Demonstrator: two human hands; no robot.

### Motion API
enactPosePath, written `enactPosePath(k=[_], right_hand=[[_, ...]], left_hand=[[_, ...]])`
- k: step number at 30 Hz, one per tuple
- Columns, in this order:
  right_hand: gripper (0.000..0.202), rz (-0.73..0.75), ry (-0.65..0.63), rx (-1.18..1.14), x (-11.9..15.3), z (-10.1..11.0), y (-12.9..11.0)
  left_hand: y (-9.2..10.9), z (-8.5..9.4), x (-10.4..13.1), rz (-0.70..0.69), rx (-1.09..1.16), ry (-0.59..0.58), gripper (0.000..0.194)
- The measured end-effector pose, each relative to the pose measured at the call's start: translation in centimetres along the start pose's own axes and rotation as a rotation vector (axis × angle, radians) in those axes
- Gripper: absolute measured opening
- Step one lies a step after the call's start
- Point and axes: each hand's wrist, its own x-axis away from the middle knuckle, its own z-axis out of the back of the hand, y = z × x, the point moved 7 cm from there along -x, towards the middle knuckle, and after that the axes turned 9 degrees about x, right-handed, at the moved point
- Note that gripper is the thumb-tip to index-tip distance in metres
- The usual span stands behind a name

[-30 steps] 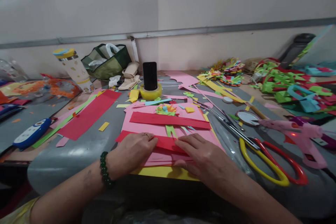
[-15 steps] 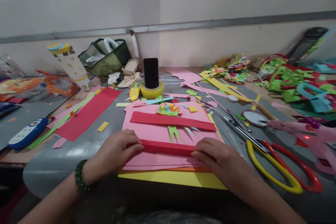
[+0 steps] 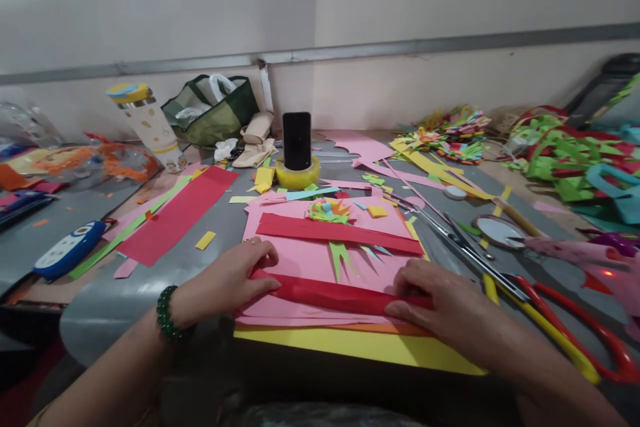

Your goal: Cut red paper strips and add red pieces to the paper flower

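Observation:
A folded red paper strip [image 3: 335, 295] lies low across the stack of pink paper [image 3: 300, 260]. At its left end my left hand [image 3: 240, 273] pinches it, thumb on top near the edge. My right hand [image 3: 425, 293] grips the other end between thumb and curled fingers. Just beyond it, another red strip [image 3: 340, 233] rests on the pink sheets. Behind that sits a small paper flower [image 3: 330, 211] in green, yellow and orange. A yellow sheet [image 3: 350, 345] sticks out beneath the stack at the near edge.
Scissors with red and yellow handles [image 3: 530, 300] and a pink glue gun [image 3: 590, 257] lie to the right. A phone [image 3: 297, 140] stands in a yellow tape roll [image 3: 298, 175]. Leftward are a red sheet [image 3: 180, 213], a blue-and-white case [image 3: 70, 250] and a tumbler [image 3: 150, 127].
The red strip between my hands has tilted, its right end nearer me, and more of its face shows. My right hand has shifted slightly right. The whole view has swung a little left.

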Motion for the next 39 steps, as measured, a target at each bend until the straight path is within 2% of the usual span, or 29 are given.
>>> enactPosePath(k=[3,6,8,12,13,14,16,18,23,28,32,39], right_hand=[[0.020,0.078,0.054,-0.020,0.4,1.0,-1.6],[0.012,0.078,0.105,0.009,0.9,2.0,-2.9],[0.013,0.083,0.127,0.038,1.2,2.5,-3.6],[0.012,0.131,0.217,0.070,1.6,3.2,-4.9],[0.011,0.145,0.241,0.069,1.7,3.4,-5.1],[0.010,0.156,0.258,0.061,1.9,3.5,-5.2],[0.011,0.155,0.279,0.021,2.3,3.7,-5.0],[0.014,0.123,0.280,-0.023,2.7,3.8,-4.2],[0.019,0.015,0.265,-0.044,3.5,3.9,-1.3],[0.024,-0.081,0.238,-0.059,3.5,3.4,1.2],[0.029,-0.160,0.211,-0.103,3.3,3.1,2.6],[0.035,-0.207,0.255,-0.031,3.0,3.2,3.7]], left_hand=[[1.4,-0.1,0.5,-0.054,-0.198,0.058,0.028],[4.7,-0.6,1.0,-0.182,-0.374,0.086,0.044],[6.9,-1.4,1.2,-0.253,-0.383,0.049,0.054],[9.9,-2.6,0.7,-0.343,-0.269,0.036,0.093],[10.2,-2.9,0.4,-0.353,-0.255,0.027,0.089],[10.3,-3.3,0.1,-0.353,-0.254,0.006,0.075],[9.9,-3.6,-0.3,-0.311,-0.273,-0.047,0.036],[8.7,-3.2,-0.5,-0.227,-0.267,-0.073,0.025],[4.4,-0.6,0.4,-0.033,-0.034,-0.081,0.025],[1.0,0.4,1.3,0.100,0.401,-0.059,0.030],[-0.3,0.9,1.4,0.118,0.585,0.065,0.028],[-1.4,1.4,1.5,0.062,0.816,0.275,0.030]])
